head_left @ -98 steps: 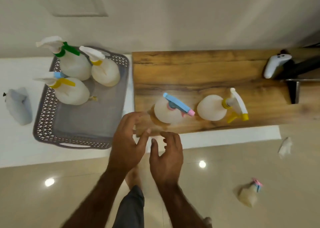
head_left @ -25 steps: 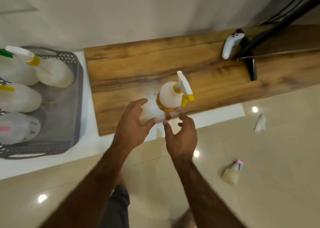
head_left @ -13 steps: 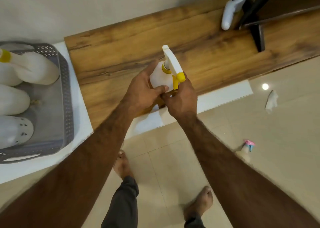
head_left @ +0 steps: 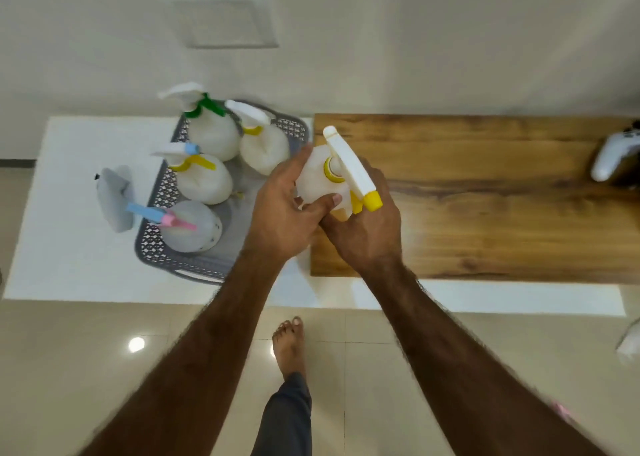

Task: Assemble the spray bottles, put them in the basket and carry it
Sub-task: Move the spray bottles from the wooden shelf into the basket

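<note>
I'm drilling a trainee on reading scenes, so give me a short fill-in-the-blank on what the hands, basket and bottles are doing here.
1. Both hands, left hand and right hand, hold one spray bottle with a ____ nozzle tip.
2. The grey basket already holds ____ bottles.
3. The basket sits on the ____ surface, left of the wooden board.

Missing words: yellow; four; white
</note>
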Motion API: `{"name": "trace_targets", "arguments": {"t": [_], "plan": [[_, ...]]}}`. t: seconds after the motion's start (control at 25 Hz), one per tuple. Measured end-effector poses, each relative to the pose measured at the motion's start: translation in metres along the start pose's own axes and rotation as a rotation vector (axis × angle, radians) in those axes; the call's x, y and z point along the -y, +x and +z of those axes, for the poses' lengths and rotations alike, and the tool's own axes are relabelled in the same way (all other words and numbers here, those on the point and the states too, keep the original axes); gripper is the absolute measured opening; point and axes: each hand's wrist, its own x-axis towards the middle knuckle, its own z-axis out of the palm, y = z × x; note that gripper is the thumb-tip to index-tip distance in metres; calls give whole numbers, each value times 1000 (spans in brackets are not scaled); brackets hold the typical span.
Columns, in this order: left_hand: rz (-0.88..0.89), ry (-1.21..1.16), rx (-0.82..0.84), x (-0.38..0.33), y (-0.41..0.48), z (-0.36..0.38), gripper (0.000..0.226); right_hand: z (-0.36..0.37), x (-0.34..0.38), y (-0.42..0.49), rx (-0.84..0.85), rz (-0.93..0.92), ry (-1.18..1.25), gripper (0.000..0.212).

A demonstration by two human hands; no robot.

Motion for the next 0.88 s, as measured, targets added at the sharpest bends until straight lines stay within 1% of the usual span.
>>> {"name": "trace_targets", "arguments": {"t": [0.08,0.16,0.24,0.32,0.4,0.48,0.52,0.68,0.8,0.88], "plan": [[0,38,-71,9,-1,-35,80,28,22,-3,69,-31,-4,80],[-13,68,-125,21,-3,-61,77,52,37,-6,107,-45,-1,78],[-38,84,-171,36,-6,-77,72,74,44,-6,158,-75,-40,74],[-82,92,-208,52,-6,-82,69,91,42,-4,232,-125,-131,65],[-115,88,-222,69,0,-79,68,105,33,2,270,-157,-314,59],[-141,95,-211,85,10,-71,69,114,19,10,287,-156,-492,59],[-152,105,-212,92,16,-66,71,117,12,13,296,-161,-536,61],[-168,116,-257,109,32,-53,73,126,-7,23,265,-259,-575,63],[-163,130,-315,116,38,-47,73,131,-13,27,280,-275,-610,67],[-161,146,-341,117,38,-43,72,131,-14,23,293,-280,-633,73]]}}
